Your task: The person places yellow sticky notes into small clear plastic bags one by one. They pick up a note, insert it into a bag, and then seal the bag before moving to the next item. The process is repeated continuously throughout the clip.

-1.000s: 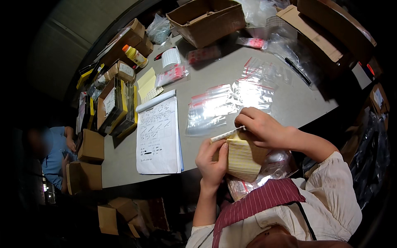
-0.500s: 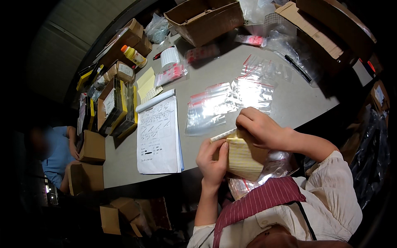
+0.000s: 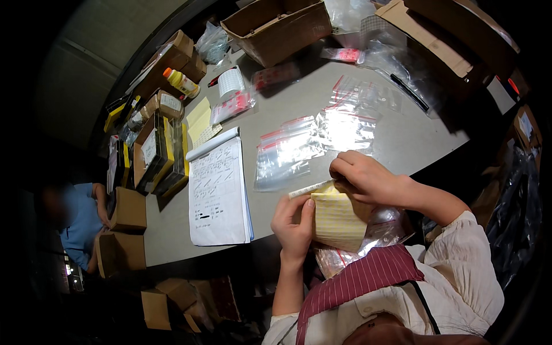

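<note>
My left hand (image 3: pixel 293 231) pinches the left edge of a yellow-lined sheet of stickers (image 3: pixel 340 223), thumb on its near face. A white strip with small round labels (image 3: pixel 308 190) is folded over along the sheet's top. My right hand (image 3: pixel 369 183) is closed at the sheet's top right corner; its fingertips are bent and partly hidden. Below the sheet, clear zip bags (image 3: pixel 386 225) lie on my lap by the maroon apron. Just beyond my hands, clear red-edged zip bags (image 3: pixel 283 164) lie spread in overlapping rows on the table.
A handwritten notebook (image 3: pixel 215 198) lies left of the bags. Behind it are another yellow sticker sheet (image 3: pixel 201 122), a roll of white labels (image 3: pixel 231 82) and a yellow bottle (image 3: pixel 181 83). A black marker (image 3: pixel 409 92) lies right. Cardboard boxes (image 3: pixel 276 31) line the back. Another person (image 3: pixel 83 215) sits left.
The whole view has shifted slightly. My right fingers have moved a little along the sheet's top edge, and the sheet has tilted to catch more light. Both hands keep their hold.
</note>
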Tool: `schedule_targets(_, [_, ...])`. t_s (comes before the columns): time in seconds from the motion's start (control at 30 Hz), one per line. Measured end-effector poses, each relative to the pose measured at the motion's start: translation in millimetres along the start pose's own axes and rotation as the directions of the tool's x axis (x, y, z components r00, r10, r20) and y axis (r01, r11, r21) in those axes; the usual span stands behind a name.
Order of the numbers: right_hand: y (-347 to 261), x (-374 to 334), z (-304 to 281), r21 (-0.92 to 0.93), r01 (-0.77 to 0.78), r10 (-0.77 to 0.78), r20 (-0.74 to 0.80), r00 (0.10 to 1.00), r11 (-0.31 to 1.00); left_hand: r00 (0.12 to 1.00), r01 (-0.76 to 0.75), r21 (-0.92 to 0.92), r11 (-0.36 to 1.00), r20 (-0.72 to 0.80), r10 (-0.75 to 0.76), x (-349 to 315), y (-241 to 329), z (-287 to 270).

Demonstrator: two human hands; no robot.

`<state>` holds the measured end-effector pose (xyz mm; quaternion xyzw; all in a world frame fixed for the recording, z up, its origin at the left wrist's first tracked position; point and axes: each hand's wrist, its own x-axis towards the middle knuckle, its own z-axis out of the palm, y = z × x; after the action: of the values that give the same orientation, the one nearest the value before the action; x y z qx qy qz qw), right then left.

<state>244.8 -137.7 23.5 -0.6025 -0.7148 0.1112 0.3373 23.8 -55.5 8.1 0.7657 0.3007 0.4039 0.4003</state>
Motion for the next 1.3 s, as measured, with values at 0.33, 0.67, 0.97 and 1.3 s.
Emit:
schedule_targets(0.33, [-0.2, -1.3, 3.3, -0.081, 0.015, -0.024, -0.108, 0.994, 0.997, 0.999, 0.026, -0.018, 1.000, -0.021, -0.027, 0.2, -4.7, -0.2])
schedule_targets(0.67, [0.4, -2.5, 11.7, -0.210, 0.032, -0.060, -0.127, 0.990, 0.977, 1.000, 0.025, -0.017, 1.000, -0.007, -0.025, 0.7, -6.9, 0.0])
schedule_targets(0.97, [1.7, -9.2, -5.9, -0.121, 0.251, -0.260, -0.057, 0.964, 0.960, 0.981, 0.174, -0.096, 0.980, -0.076, -0.181, 3.1, -22.7, -11.2])
schedule_targets(1.3, [73.9, 20.9, -84.7, 0.036, -0.442, 0.429, 0.184, 0.885, 0.896, 0.986, 0.145, -0.179, 0.973, -0.054, -0.157, 10.7, -29.6, -26.9])
